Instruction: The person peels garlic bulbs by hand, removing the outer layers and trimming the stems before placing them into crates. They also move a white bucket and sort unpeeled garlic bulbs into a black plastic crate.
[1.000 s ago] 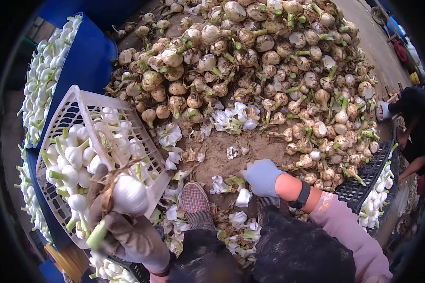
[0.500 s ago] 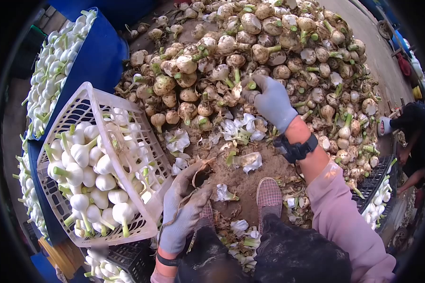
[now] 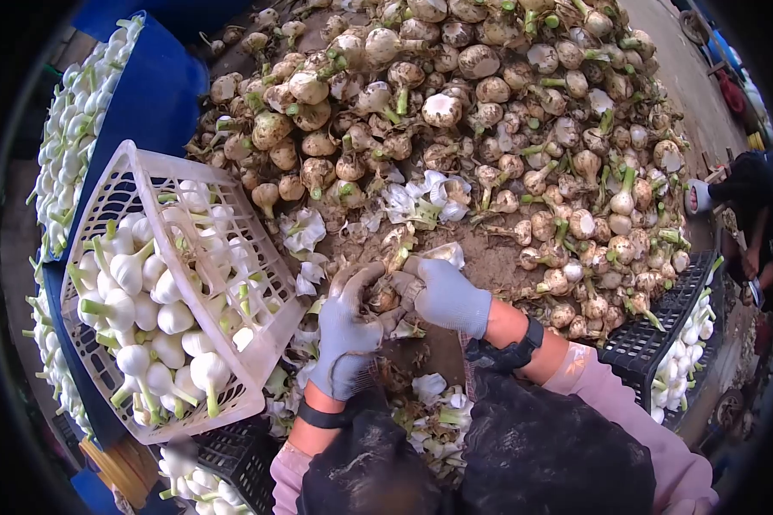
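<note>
My two gloved hands meet low in front of me, around one unpeeled garlic bulb [image 3: 384,298] with a brownish, dirty skin. Its stem points up and away from me. Fingers of my left hand [image 3: 349,330] are curled round the bulb from the left. From the right, my right hand [image 3: 448,296] grips it near the stem, knuckles upward. Both gloves hide much of the bulb. Beyond the hands spreads a large heap of unpeeled garlic [image 3: 489,94]. Peeled white skins [image 3: 425,199] lie on the soil just past my fingers.
At my left a tilted white plastic crate [image 3: 251,403] holds clean white garlic. Behind it stands a blue bin [image 3: 159,94] with more white bulbs. A black crate [image 3: 631,348] of garlic stands right. Another person [image 3: 751,202] is at the far right edge.
My right hand has come back from the heap to my left hand, bringing a garlic bulb. Both hands now hold it. The view has shifted slightly.
</note>
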A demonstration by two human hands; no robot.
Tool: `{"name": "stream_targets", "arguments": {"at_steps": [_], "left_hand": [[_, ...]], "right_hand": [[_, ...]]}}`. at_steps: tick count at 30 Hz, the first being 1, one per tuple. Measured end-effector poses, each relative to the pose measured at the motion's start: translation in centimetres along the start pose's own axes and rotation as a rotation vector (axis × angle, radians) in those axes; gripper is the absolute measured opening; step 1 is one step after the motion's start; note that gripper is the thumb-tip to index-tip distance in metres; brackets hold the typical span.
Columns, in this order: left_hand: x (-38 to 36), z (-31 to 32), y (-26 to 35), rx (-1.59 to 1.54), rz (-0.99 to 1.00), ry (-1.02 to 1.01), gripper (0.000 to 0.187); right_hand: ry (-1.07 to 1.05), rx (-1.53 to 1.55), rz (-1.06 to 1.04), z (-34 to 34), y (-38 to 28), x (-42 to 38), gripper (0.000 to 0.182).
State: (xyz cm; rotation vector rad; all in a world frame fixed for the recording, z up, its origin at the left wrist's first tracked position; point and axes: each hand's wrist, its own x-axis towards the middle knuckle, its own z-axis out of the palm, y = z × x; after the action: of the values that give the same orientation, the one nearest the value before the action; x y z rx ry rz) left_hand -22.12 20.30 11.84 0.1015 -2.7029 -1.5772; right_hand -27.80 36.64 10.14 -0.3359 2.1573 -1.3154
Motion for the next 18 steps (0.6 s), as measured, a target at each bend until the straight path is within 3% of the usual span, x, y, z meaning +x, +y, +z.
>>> {"name": "stream_targets", "arguments": {"at_steps": [3, 4, 8, 10, 12, 14, 15, 16, 18], "left_hand": [[0.4, -0.3, -0.1, -0.057, 0.004, -0.030, 0.062], [0.3, -0.3, -0.2, -0.175, -0.051, -0.050, 0.061], [-0.1, -0.2, -0.9, -0.627, -0.358, -0.111, 0.066], [-0.1, -0.4, -0.6, -0.679, -0.326, -0.100, 0.061], [-0.3, -0.6, -0.8, -0.735, -0.289, -0.085, 0.056], [-0.8, -0.8, -1.8, -1.341, -0.632, -0.120, 0.052], [-1.0, 0.0, -1.9, -1.294, -0.472, -0.142, 0.046], [-1.1, 0.3, -2.0, -1.291, -0.475, -0.140, 0.046], [-0.9, 0.6, -1.8, -1.375, -0.606, 0.060, 0.049]], "right_hand": [[-0.048, 0.238, 0.117, -0.5, -0.9, -0.8, 0.029], [-0.080, 0.378, 0.212, -0.8, -1.6, -1.2, 0.027], [-0.113, 0.368, 0.295, -0.4, -0.8, -1.7, 0.022], [-0.023, 0.211, 0.135, -0.1, 0.0, -1.7, 0.019], [-0.018, 0.234, 0.136, 0.0, -0.3, -1.6, 0.017], [0.099, -0.312, -0.032, -0.1, -1.1, -1.8, 0.018], [0.133, -0.373, -0.116, -0.1, -1.0, -2.1, 0.019], [0.131, -0.369, -0.116, 0.3, -0.4, -2.0, 0.019], [0.236, -0.456, -0.293, 1.1, 1.0, -1.6, 0.017]]}}
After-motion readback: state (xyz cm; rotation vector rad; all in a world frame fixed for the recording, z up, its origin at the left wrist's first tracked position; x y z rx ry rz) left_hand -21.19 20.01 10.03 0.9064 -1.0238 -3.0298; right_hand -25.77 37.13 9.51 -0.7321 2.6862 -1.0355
